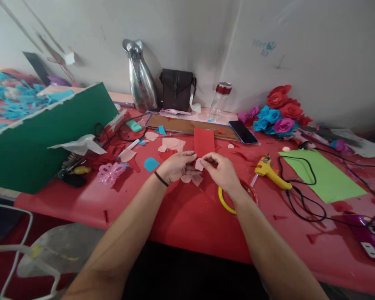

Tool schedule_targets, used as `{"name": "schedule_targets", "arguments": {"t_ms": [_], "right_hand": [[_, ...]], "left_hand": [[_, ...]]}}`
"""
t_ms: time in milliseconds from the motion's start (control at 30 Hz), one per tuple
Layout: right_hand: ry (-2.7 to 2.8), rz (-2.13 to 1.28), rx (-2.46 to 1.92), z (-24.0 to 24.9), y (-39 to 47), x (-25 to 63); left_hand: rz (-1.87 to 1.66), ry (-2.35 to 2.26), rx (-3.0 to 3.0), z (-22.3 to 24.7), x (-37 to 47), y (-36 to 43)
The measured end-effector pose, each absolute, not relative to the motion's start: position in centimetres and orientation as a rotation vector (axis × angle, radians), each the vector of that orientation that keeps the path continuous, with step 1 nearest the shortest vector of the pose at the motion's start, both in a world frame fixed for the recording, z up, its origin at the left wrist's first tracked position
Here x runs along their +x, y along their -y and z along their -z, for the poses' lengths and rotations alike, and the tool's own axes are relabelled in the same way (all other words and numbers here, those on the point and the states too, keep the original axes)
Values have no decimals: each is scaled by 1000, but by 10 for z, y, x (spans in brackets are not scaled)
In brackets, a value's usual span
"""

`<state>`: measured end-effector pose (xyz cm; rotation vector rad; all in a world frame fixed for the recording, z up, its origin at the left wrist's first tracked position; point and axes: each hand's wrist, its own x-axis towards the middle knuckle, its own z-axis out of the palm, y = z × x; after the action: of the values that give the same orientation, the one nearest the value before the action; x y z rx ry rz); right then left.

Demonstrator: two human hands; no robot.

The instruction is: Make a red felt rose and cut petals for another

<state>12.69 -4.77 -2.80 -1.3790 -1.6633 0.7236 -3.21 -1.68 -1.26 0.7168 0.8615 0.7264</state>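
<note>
My right hand (218, 166) pinches a small pale pink paper petal (199, 164) between thumb and fingers, in the middle of the red-covered table (175, 212). Close beside it on the left is my left hand (178, 166), its fingers bent and pointing toward the petal; whether they grip anything is hidden. Several pink paper pieces (186, 178) show just below the hands. Behind the hands lies a red rectangular sheet (204, 141). A yellow ring (225, 203) is partly covered by my right forearm.
To the right are a yellow glue gun (270, 173) with a black cord and a green sheet (326, 175). A green board (56, 137) stands left. At the back are a metal jug (141, 79), dark bag (176, 89), glass bottle (219, 102), phone (243, 132) and paper flowers (281, 112).
</note>
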Motion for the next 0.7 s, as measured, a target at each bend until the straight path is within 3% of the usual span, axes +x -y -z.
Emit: {"name": "schedule_targets", "arguments": {"t_ms": [700], "right_hand": [[1639,-742,-1405,30,48,121]], "left_hand": [[-684,-747,790,21,-36,18]]}}
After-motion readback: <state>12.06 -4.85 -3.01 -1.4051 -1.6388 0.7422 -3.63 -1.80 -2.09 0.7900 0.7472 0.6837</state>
